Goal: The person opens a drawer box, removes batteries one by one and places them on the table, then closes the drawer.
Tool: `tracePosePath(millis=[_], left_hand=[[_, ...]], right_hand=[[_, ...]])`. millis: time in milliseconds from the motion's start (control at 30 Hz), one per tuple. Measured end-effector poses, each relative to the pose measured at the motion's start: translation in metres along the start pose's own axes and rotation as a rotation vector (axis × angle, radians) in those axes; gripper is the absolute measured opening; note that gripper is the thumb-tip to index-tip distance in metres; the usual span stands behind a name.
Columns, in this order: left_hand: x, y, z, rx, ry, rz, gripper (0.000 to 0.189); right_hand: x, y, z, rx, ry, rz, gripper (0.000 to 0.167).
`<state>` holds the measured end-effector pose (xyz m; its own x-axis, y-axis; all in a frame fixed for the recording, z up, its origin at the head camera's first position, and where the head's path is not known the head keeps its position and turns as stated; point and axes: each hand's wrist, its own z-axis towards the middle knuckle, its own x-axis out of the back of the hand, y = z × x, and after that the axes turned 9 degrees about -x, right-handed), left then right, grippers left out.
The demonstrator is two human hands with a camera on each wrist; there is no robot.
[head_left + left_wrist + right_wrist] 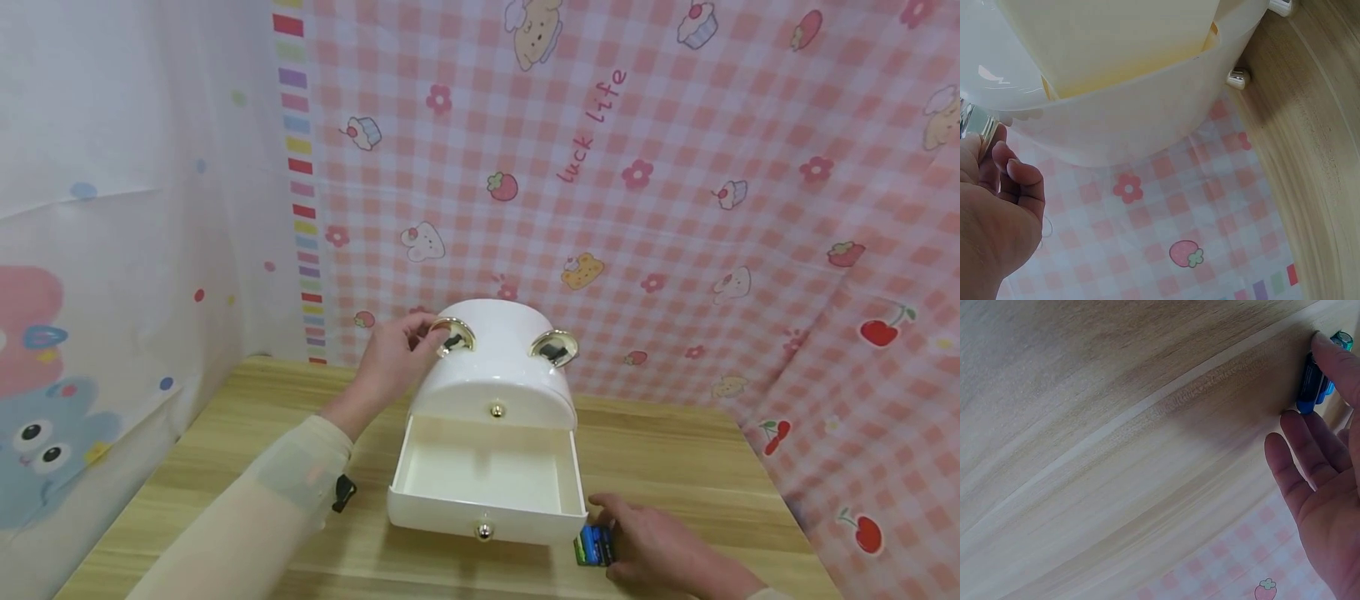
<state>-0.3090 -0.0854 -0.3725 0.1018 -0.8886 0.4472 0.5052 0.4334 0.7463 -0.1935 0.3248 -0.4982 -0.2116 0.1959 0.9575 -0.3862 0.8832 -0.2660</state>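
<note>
A white rounded drawer box [504, 333] stands on the table, with two gold-rimmed, mirror-like round ears on top. Its lower drawer [487, 477] is pulled out and holds nothing; the upper one, with a gold knob [497, 410], is closed. My left hand [393, 354] pinches the rim of the left ear [456, 336] between thumb and fingers. By the drawer's front right corner lie several batteries [594, 546] side by side, blue and green. Thumb and fingertips of my right hand [656, 542] close on the batteries' two ends, as the right wrist view shows.
The wood-grain table [675, 450] meets a pink checked cloth [480, 125] right behind the box. A white printed cloth [135, 208] hangs along the left. A small black piece [343, 493] shows beside the left sleeve. The open drawer's gold knob [484, 531] juts forward.
</note>
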Motion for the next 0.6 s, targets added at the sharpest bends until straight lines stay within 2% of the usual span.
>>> tracePosePath(millis=[233,333,500,600], left_hand=[[0.000,0.000,0.000,-0.005,-0.001,-0.009,0.017],[-0.001,0.000,0.000,0.003,-0.004,-0.013,0.017],[-0.001,-0.002,0.000,0.015,-0.006,-0.010,0.017],[-0.001,-0.002,0.000,0.010,-0.006,-0.005,0.017]], right_hand=[[0.000,0.000,0.002,-0.047,-0.055,0.026,0.080],[0.000,0.000,0.002,-0.028,-0.033,0.028,0.083],[0.006,-0.005,0.000,-0.089,0.020,0.108,0.091],[0.015,-0.014,0.000,-0.104,0.105,0.147,0.082]])
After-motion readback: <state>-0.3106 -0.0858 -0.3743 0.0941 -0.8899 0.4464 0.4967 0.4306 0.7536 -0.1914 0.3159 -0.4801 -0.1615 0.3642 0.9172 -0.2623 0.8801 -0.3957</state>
